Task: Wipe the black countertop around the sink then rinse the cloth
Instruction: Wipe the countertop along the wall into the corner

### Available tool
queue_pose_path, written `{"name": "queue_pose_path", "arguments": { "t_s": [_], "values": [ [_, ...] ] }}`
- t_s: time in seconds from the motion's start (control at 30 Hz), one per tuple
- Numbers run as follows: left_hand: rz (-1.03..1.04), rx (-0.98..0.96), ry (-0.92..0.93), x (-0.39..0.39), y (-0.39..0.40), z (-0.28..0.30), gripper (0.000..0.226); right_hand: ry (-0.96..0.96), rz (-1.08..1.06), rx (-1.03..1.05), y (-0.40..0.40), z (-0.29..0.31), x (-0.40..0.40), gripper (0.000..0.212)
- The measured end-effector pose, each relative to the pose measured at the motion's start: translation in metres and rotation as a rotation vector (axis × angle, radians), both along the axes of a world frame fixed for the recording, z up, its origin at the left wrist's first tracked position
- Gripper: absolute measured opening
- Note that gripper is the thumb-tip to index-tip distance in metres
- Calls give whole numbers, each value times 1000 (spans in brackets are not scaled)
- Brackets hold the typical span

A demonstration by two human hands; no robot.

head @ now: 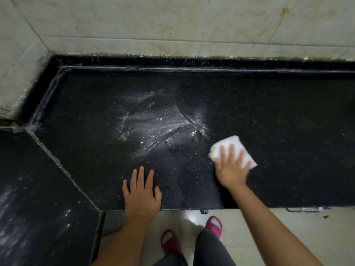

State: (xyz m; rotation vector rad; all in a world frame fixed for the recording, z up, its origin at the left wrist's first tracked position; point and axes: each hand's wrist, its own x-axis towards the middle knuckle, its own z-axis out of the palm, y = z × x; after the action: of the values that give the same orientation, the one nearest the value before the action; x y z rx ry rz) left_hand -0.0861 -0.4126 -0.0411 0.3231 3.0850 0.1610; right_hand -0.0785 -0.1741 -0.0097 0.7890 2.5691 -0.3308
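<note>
The black speckled countertop fills the middle of the view. A folded white cloth lies on it right of centre. My right hand presses flat on the cloth with straight, spread fingers. My left hand rests flat on the counter near its front edge, fingers straight, holding nothing. Wet whitish streaks shine on the counter to the left of the cloth. No sink is in view.
A tiled wall runs behind the counter, with a raised black back edge. A second counter section joins at the left corner. The tiled floor and my feet in pink slippers show below.
</note>
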Motion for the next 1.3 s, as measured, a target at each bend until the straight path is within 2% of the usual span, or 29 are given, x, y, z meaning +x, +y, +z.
{"name": "queue_pose_path", "arguments": {
  "t_s": [0.1, 0.13, 0.17, 0.23, 0.3, 0.37, 0.47, 0.5, 0.57, 0.63, 0.73, 0.87, 1.0, 1.03, 1.1, 1.17, 1.3],
  "values": [
    [-1, -9, -22, 0, 0, 1, 53, 35, 272, -40, -59, -7, -6, 101],
    [3, -12, -31, 0, 0, 1, 54, 48, 365, -5, -71, -10, 4, 101],
    [6, -10, -48, 0, 0, 1, 54, 93, 418, 38, -80, -14, 18, 86],
    [10, 4, -82, 1, 1, 2, 55, 114, 466, -18, -84, -20, 49, 55],
    [19, 25, -105, 1, 1, 2, 57, 115, 446, -7, -64, -26, 80, 48],
    [43, 37, -118, 1, 1, 4, 60, 109, 351, 24, -34, -23, 102, 54],
    [14, -12, -109, 0, 0, 7, 57, 21, 203, 92, 11, -9, 107, 90],
    [1, -36, -114, 0, 0, 7, 55, -23, 120, 84, 24, -6, 102, 91],
    [-11, -62, -119, -1, -1, 9, 54, -26, -79, 44, 40, 1, 80, 64],
    [-15, -75, -122, -2, -1, 8, 54, 6, -163, 19, 43, 8, 49, 52],
    [-15, -66, -148, -1, -1, 9, 54, -18, -75, 7, 26, 5, -3, 52],
    [-25, -60, -128, 0, 0, 9, 54, -7, 228, -28, -36, -1, -39, 53],
    [-13, -20, -90, 0, 1, 6, 54, 90, 504, -8, -78, -8, -11, 74],
    [-14, -21, -76, 0, 1, 5, 54, 107, 532, 18, -77, -11, 5, 71],
    [-10, -13, -50, 0, 0, 3, 54, 110, 553, 1, -60, -23, 42, 54],
    [-6, -7, -45, -1, 0, 2, 54, 109, 514, 57, -29, -28, 76, 50],
    [9, 0, -37, -1, -1, -3, 54, 39, 252, 121, 32, -3, 77, 69]
  ]
}}
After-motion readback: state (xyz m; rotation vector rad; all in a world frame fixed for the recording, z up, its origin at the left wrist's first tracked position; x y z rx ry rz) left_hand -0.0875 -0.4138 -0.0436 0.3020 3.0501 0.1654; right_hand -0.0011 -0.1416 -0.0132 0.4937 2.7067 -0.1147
